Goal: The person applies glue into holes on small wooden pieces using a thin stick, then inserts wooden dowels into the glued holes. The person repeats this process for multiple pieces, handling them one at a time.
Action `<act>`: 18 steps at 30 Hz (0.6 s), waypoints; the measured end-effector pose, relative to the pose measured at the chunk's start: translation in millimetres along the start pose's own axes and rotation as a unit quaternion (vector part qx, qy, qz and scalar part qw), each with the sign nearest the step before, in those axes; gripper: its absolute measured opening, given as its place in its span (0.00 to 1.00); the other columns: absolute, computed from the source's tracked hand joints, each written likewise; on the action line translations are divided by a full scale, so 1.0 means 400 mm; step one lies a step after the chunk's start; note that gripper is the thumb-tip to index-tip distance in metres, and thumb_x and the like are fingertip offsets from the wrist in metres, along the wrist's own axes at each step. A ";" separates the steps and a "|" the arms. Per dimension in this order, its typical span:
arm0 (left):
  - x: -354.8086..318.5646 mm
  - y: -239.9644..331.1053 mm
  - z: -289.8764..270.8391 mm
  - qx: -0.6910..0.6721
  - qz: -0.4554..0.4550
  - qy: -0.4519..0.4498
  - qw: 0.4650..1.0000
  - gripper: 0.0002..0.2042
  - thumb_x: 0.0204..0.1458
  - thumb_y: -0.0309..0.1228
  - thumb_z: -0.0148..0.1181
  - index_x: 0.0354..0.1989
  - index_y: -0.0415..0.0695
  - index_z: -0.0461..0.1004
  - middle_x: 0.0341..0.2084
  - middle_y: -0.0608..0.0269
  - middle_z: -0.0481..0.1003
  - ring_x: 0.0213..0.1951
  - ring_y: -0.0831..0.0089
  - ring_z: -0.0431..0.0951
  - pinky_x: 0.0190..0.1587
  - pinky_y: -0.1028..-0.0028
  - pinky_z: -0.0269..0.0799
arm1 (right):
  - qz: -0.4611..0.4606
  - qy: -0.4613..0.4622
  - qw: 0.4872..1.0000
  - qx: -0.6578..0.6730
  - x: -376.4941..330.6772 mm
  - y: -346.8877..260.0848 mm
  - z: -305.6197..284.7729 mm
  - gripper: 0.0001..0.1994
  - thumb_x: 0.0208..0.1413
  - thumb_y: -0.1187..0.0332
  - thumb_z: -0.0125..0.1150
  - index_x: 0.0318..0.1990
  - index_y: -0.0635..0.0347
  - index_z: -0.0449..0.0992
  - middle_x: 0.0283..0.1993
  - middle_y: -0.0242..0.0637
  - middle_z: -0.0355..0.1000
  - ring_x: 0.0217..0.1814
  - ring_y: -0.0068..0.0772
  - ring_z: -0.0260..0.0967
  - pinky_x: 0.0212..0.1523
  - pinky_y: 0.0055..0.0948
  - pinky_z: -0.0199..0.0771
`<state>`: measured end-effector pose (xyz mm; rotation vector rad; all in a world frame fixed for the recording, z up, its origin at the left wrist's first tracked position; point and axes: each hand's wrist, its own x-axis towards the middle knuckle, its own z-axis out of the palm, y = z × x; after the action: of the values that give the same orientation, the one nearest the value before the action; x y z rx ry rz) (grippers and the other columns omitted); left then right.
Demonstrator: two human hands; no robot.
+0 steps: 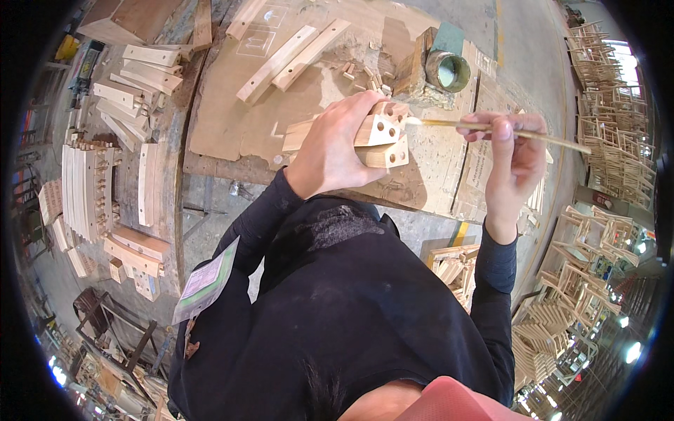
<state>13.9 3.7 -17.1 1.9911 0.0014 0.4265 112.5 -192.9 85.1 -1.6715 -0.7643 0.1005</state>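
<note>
Drilled wooden bars [370, 135], bundled: over table [225, 133], gripped by left hand [337, 144], drilled ends facing right. Slim brush [444, 124]: pinched in right hand [516, 146], crosswise, pale tip [413, 121] leftward, just beside the ends; contact unclear.

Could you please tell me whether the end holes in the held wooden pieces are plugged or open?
Open, where visible: the wooden pieces in the left hand show dark, round holes with nothing protruding.
</note>
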 end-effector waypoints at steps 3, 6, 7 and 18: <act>0.009 0.006 -0.001 -0.007 0.013 -0.002 1.000 0.35 0.30 0.29 0.76 0.53 0.46 0.68 0.42 0.53 0.77 0.45 0.52 0.80 0.48 0.64 0.74 | -0.041 -0.033 0.998 -0.037 -0.010 -0.018 0.016 0.08 0.65 0.72 0.58 0.42 0.62 0.64 0.37 0.48 0.80 0.41 0.36 0.80 0.42 0.30 0.79; 0.013 0.012 -0.001 -0.010 0.006 -0.003 1.000 0.35 0.30 0.29 0.75 0.53 0.46 0.68 0.42 0.53 0.77 0.45 0.52 0.79 0.48 0.63 0.74 | -0.062 -0.055 0.996 -0.041 -0.008 -0.020 0.029 0.09 0.64 0.74 0.60 0.42 0.62 0.64 0.37 0.48 0.80 0.42 0.35 0.81 0.44 0.29 0.78; 0.015 0.013 -0.002 -0.015 0.006 -0.005 1.000 0.35 0.30 0.29 0.75 0.53 0.46 0.68 0.42 0.53 0.77 0.45 0.53 0.79 0.48 0.63 0.74 | -0.061 -0.055 0.996 -0.041 -0.008 -0.018 0.032 0.09 0.63 0.74 0.60 0.42 0.62 0.64 0.37 0.47 0.80 0.42 0.34 0.81 0.45 0.29 0.77; 0.014 0.010 -0.004 -0.007 -0.002 -0.012 1.000 0.34 0.30 0.30 0.74 0.53 0.45 0.68 0.42 0.55 0.78 0.46 0.53 0.78 0.49 0.62 0.73 | -0.100 -0.086 0.980 -0.146 0.009 -0.008 0.045 0.07 0.62 0.74 0.63 0.39 0.63 0.69 0.35 0.41 0.82 0.37 0.25 0.79 0.40 0.23 0.76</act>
<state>18.0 4.5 -11.3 1.9815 -0.0130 0.3994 105.5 -175.8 84.6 -1.8681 -1.1173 -0.0110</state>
